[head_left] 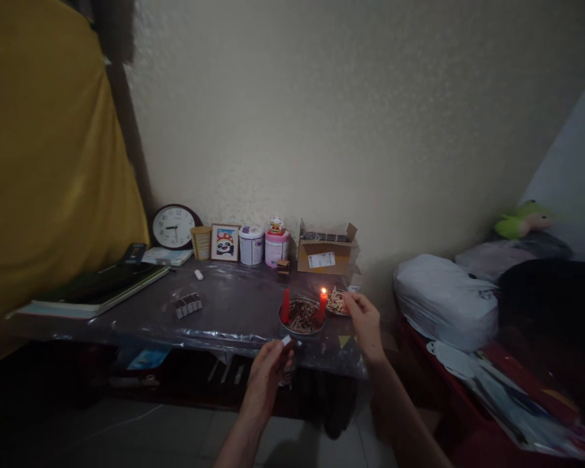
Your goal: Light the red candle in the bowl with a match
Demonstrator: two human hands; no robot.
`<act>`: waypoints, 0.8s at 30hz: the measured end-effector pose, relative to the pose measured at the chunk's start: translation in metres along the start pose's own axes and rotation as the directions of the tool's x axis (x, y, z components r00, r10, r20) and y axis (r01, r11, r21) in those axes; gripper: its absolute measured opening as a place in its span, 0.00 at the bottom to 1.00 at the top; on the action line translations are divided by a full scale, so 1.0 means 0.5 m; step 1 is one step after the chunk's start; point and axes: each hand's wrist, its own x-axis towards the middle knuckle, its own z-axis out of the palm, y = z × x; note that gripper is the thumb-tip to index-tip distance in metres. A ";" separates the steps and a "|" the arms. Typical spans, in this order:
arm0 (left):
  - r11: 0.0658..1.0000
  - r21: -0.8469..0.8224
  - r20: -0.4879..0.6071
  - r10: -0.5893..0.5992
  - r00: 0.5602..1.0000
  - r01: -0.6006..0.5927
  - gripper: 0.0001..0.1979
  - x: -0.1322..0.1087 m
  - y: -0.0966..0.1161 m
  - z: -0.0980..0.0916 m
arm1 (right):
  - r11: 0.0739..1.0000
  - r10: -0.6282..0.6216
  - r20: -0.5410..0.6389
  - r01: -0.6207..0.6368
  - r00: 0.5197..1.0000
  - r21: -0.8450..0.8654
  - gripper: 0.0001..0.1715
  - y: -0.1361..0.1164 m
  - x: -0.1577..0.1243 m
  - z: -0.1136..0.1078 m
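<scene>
A metal bowl [301, 327] full of spent matches stands near the front edge of the low table [234, 305]. Two red candles rise from it: the left one [285, 305] is unlit, the right one [322, 305] burns with a small flame. My left hand [268, 380] is closed on a small matchbox [287, 340] just in front of the bowl. My right hand [365, 322] pinches a thin matchstick [345, 297] beside the lit candle, above a small dish of matches [336, 304].
Along the wall stand a clock [173, 227], a cup, a framed picture [225, 242], two tins and a cardboard box [326, 253]. Books [97, 289] lie at the left; matchboxes [188, 304] mid-table. A yellow curtain hangs left; bags and a bed fill the right.
</scene>
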 end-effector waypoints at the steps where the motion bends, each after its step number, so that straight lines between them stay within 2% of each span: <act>1: 1.000 0.001 0.005 0.001 1.000 -0.001 0.12 -0.001 0.000 0.000 | 1.000 0.007 0.012 -0.007 1.000 0.017 0.15 -0.012 0.003 -0.011; 4: 1.000 -0.001 0.015 -0.007 1.000 0.007 0.12 -0.003 -0.001 0.000 | 0.998 0.018 0.036 -0.020 0.999 0.055 0.16 -0.038 0.015 -0.056; 6: 1.000 0.000 0.023 -0.012 1.000 0.012 0.12 -0.003 -0.003 -0.001 | 0.999 0.039 0.049 -0.040 0.998 0.027 0.18 -0.037 0.022 -0.091; 9: 1.000 0.014 0.033 -0.021 0.999 0.020 0.12 -0.003 -0.005 -0.003 | 0.989 0.099 0.053 -0.093 0.994 -0.116 0.15 -0.004 0.027 -0.139; 12: 0.999 0.031 0.021 -0.034 0.999 0.034 0.13 -0.003 -0.004 -0.002 | 0.972 0.132 -0.016 -0.133 0.991 -0.191 0.09 0.047 0.026 -0.165; 16: 0.997 0.051 0.009 -0.057 0.998 0.057 0.14 -0.007 -0.004 0.003 | 0.963 0.193 -0.081 -0.205 0.978 -0.173 0.11 0.109 0.027 -0.163; 24: 0.988 0.094 0.068 -0.132 0.989 0.125 0.12 -0.013 -0.028 0.000 | 0.966 0.228 -0.115 -0.240 0.967 -0.098 0.13 0.196 0.063 -0.115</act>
